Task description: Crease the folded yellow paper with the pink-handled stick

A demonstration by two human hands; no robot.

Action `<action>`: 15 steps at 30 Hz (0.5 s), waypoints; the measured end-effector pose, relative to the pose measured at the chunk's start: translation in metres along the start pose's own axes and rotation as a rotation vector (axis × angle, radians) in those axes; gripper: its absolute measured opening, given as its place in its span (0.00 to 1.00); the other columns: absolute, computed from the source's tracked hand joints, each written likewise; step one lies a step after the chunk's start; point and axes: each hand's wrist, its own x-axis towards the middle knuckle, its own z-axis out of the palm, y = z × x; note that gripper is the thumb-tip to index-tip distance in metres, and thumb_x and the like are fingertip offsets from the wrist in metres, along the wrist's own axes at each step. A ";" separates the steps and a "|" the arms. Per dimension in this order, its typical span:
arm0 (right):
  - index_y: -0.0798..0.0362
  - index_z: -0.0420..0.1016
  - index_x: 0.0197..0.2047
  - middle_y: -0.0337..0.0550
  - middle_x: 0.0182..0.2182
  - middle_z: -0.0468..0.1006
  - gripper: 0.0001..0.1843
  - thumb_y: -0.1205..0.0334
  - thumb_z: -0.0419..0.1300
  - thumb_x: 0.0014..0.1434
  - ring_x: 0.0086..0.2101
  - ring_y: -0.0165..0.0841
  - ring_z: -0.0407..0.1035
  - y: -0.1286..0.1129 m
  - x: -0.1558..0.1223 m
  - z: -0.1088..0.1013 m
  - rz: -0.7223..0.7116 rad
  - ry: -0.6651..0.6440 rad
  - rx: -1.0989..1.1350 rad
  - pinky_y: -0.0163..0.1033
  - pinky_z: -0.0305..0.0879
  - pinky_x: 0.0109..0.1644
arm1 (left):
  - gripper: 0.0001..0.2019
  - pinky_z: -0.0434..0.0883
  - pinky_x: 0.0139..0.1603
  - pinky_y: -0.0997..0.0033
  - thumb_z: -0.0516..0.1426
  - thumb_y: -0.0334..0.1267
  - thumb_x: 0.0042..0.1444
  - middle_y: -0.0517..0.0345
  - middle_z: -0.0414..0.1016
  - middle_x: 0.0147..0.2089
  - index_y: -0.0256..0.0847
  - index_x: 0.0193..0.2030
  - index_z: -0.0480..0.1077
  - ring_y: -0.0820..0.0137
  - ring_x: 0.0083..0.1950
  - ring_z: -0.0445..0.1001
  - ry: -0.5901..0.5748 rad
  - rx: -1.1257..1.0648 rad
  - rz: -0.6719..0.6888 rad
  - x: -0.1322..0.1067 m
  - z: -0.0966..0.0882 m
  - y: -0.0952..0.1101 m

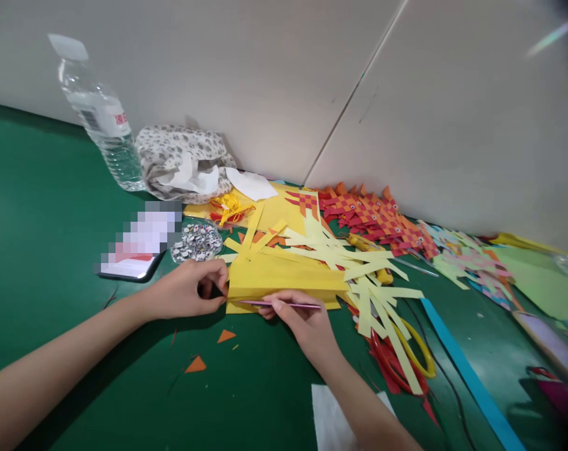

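A folded sheet of yellow paper [284, 279] lies on the green table [44, 207]. My left hand [190, 289] pinches the sheet's left edge, fingers closed on it. My right hand [307, 322] holds a thin pink pen-like tool [284, 304] lying flat along the sheet's near edge. Pale yellow paper strips [359, 263] lie spread over and to the right of the sheet.
A water bottle [100, 119], patterned cloth [180, 160], phone [138, 244] and dish of googly eyes [197, 242] sit at left. Woven orange paper fish [372, 216] line the wall. Scissors [406, 357], a blue strip [466, 369] and orange scraps [196, 364] lie nearby.
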 end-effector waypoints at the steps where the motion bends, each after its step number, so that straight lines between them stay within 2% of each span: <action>1: 0.52 0.82 0.33 0.43 0.28 0.84 0.09 0.56 0.66 0.53 0.30 0.35 0.78 0.000 0.000 0.000 0.001 -0.004 -0.004 0.39 0.75 0.37 | 0.08 0.60 0.21 0.83 0.57 0.31 0.48 0.72 0.65 0.21 0.42 0.33 0.60 0.80 0.21 0.64 0.000 0.002 0.005 0.000 0.000 0.000; 10: 0.51 0.82 0.33 0.43 0.29 0.83 0.08 0.57 0.65 0.54 0.30 0.36 0.78 0.000 0.001 0.001 0.001 0.003 -0.018 0.41 0.76 0.37 | 0.09 0.60 0.22 0.82 0.57 0.31 0.48 0.72 0.66 0.22 0.42 0.33 0.60 0.80 0.21 0.65 -0.007 -0.005 0.019 -0.002 -0.001 0.003; 15: 0.52 0.82 0.31 0.42 0.26 0.83 0.06 0.59 0.65 0.53 0.29 0.34 0.78 0.001 0.001 0.000 -0.004 0.030 -0.014 0.38 0.75 0.35 | 0.08 0.61 0.21 0.83 0.58 0.32 0.49 0.71 0.67 0.22 0.42 0.32 0.60 0.80 0.21 0.65 0.009 0.002 0.021 0.000 -0.001 0.002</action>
